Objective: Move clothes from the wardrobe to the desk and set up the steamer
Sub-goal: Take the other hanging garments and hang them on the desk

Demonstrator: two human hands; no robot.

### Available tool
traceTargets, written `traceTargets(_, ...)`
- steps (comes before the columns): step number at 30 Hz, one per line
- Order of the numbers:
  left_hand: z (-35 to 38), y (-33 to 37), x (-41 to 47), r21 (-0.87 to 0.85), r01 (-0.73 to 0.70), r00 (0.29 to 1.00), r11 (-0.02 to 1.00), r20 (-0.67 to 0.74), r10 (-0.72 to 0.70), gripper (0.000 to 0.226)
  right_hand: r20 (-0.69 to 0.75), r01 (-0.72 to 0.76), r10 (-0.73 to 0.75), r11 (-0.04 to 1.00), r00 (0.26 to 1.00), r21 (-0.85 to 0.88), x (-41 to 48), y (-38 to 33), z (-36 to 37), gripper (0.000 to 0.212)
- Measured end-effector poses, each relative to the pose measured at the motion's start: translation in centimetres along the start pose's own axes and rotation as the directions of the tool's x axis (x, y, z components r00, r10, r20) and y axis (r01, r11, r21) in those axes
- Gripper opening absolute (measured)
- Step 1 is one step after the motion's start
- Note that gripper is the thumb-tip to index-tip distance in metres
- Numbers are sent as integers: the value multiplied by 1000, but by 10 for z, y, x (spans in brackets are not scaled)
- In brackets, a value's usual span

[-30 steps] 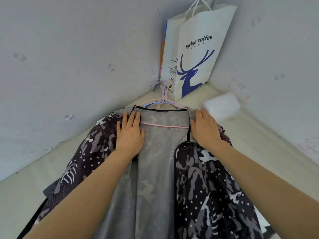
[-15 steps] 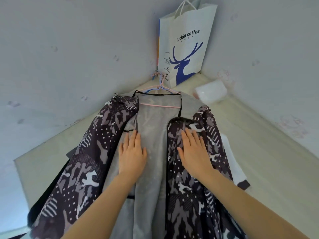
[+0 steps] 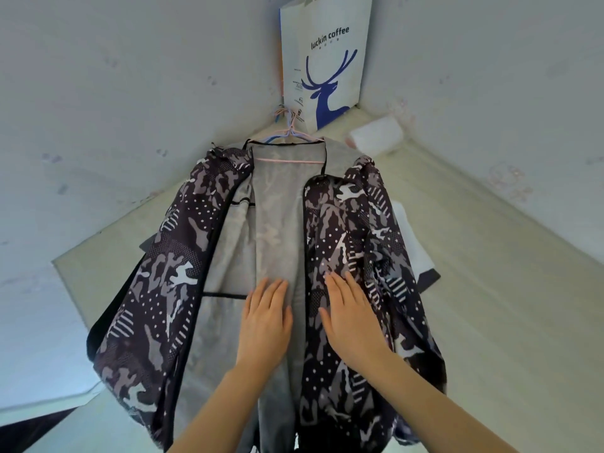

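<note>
A dark camouflage-print jacket (image 3: 176, 289) with a grey lining lies open on the pale desk (image 3: 490, 289), still on pink and blue hangers (image 3: 287, 135) at its collar. My left hand (image 3: 266, 318) lies flat on the grey lining near the jacket's middle, fingers straight. My right hand (image 3: 349, 315) presses flat on the right front panel beside it. A white garment (image 3: 411, 243) peeks out from under the jacket's right side. No steamer is in view.
A white luckin coffee paper bag (image 3: 323, 60) stands in the desk's far corner against the walls. A white roll-like object (image 3: 376, 135) lies to the right of the collar. Walls close the desk on the left and right.
Both hands have slid down the jacket from the collar to its middle, staying flat. The view has pulled back and shows more of the jacket and desk.
</note>
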State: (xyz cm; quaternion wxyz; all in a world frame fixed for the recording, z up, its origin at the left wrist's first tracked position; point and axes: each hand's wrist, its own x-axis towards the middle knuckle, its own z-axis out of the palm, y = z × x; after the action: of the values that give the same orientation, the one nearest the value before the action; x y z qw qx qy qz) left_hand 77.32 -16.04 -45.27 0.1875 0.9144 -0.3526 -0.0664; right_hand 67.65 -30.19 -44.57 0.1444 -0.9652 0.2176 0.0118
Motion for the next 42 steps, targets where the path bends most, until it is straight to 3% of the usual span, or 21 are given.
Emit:
traceTargets(3,-3,-2,-27,-37,-46,998,998,-37,44,37,-22,-29,29,1000,999,9,-27,-14,5,54)
traceTargets(7,-9,-14,-61,-79,-105,994,991,13,106,37,-67,-64,63,998,996,-10,-65,-37,14,50)
traceTargets(13,-23,-38,-117,-130,-224,974,966,0,226,33,-153,-208,209,978,966,23,-133,-80,31,48)
traceTargets(20,-31,-52,-176,-137,-344,930,929,84,357,40,-142,-402,407,913,902,63,-217,-115,42,47)
traceTargets(24,-34,-39,-195,-161,-430,891,889,86,446,32,-142,-503,509,861,849,73,-260,-125,37,47)
traceTargets(34,-28,25,-232,-168,-705,682,689,110,723,32,-137,-728,739,673,659,128,-370,-127,34,48)
traceTargets(42,-12,78,-325,-209,-826,487,524,202,849,29,-102,-839,862,507,497,197,-496,-134,42,49)
